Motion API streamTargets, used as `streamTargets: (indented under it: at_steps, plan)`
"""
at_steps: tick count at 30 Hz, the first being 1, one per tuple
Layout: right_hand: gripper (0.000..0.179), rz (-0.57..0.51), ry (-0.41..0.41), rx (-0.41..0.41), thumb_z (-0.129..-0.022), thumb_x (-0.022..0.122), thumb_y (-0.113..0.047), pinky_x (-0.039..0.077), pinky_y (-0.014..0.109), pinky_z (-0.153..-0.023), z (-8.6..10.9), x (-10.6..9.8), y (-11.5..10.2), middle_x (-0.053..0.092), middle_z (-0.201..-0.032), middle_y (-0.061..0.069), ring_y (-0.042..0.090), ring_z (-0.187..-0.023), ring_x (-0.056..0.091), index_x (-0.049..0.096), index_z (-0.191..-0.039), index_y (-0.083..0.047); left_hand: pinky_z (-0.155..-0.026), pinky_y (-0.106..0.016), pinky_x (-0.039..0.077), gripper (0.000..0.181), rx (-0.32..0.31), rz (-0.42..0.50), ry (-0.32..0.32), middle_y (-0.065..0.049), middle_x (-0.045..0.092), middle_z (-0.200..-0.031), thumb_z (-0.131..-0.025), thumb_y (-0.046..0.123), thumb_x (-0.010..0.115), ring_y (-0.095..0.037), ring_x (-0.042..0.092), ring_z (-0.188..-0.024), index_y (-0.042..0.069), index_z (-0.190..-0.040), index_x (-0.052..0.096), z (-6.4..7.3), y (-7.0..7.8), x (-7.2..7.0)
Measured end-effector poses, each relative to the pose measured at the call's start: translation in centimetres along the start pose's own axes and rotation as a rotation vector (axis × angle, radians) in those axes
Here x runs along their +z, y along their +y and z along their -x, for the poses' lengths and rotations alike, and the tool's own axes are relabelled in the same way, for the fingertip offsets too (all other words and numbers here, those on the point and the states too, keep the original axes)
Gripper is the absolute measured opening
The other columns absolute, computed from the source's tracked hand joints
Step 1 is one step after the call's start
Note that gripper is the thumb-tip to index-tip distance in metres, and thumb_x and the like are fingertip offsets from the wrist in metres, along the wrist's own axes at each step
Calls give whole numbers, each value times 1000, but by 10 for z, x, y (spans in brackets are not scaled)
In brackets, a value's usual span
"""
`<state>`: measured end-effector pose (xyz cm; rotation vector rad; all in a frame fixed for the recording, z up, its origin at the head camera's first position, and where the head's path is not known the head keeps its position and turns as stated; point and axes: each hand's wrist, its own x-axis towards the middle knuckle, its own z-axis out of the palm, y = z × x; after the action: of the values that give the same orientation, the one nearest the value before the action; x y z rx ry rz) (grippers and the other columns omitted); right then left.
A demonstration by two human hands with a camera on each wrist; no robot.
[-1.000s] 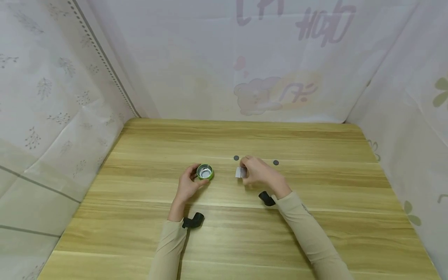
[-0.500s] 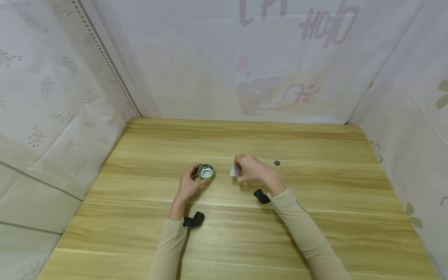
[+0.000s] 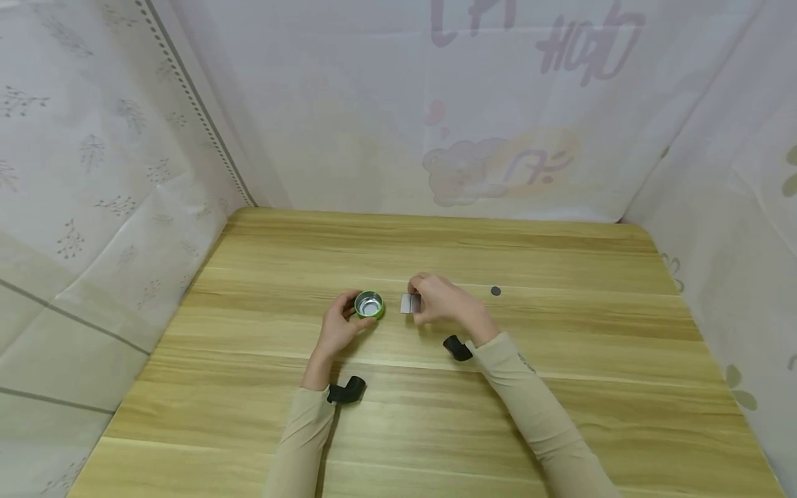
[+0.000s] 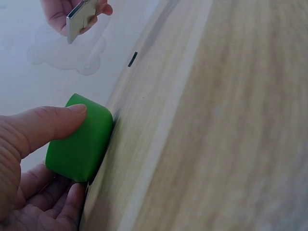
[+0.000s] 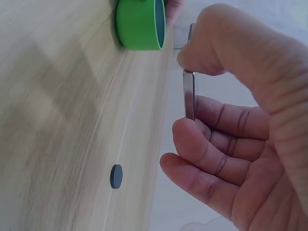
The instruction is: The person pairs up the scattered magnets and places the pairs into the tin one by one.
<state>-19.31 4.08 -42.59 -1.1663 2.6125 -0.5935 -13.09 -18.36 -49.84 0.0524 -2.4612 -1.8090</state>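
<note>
My left hand (image 3: pixel 338 329) holds a small round green bowl (image 4: pixel 79 144) with a shiny metal inside, thumb on the near wall and fingers on the far side. The bowl stands upright on the wooden table, its open top showing in the head view. To its right, my right hand (image 3: pixel 441 301) pinches a flat silver metal piece (image 3: pixel 406 303) between thumb and fingertips, raised above the table. A dark line splits its face into two squares. In the right wrist view this metal piece (image 5: pixel 189 94) shows thin and edge-on, with the green bowl (image 5: pixel 139 26) close by.
A small dark disc (image 3: pixel 496 291) lies on the table (image 3: pixel 398 249) right of my right hand. One black angled attachment (image 3: pixel 347 390) sits at my left cuff, another black attachment (image 3: pixel 457 348) at my right. Patterned sheets (image 3: pixel 349 104) hang behind and at the sides.
My right hand has moved left with the metal piece, toward the bowl. It now covers the spot where a second dark disc lay. My left hand keeps its hold on the bowl.
</note>
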Motion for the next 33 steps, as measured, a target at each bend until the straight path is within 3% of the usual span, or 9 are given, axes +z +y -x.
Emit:
streamTargets:
  at_steps: [7, 18, 33]
  plan:
    - [34, -12, 1, -6, -68, 72, -6, 47, 18, -64, -4, 1, -4, 58, -91, 4, 12, -75, 52, 59, -99, 1, -96, -41, 46, 64, 25, 17, 3, -28, 52, -123, -67, -9, 78, -39, 52, -113, -12, -124, 49, 0, 0, 0]
    - [30, 2, 1, -25, -69, 71, -7, 47, 18, -63, -12, 0, -9, 58, -89, 3, 11, -75, 50, 59, -96, -1, -98, -37, 45, 65, -28, 27, 4, -25, 52, -125, -68, -9, 78, -35, 52, -115, -9, -126, 49, 1, 1, 0]
    - [32, -4, 2, -51, -68, 72, -7, 46, 19, -64, -23, 4, -14, 58, -88, 3, 12, -74, 51, 59, -96, 0, -97, -39, 45, 64, 0, 32, -6, -27, 51, -124, -68, -9, 77, -37, 52, -115, -11, -126, 48, 1, 1, -1]
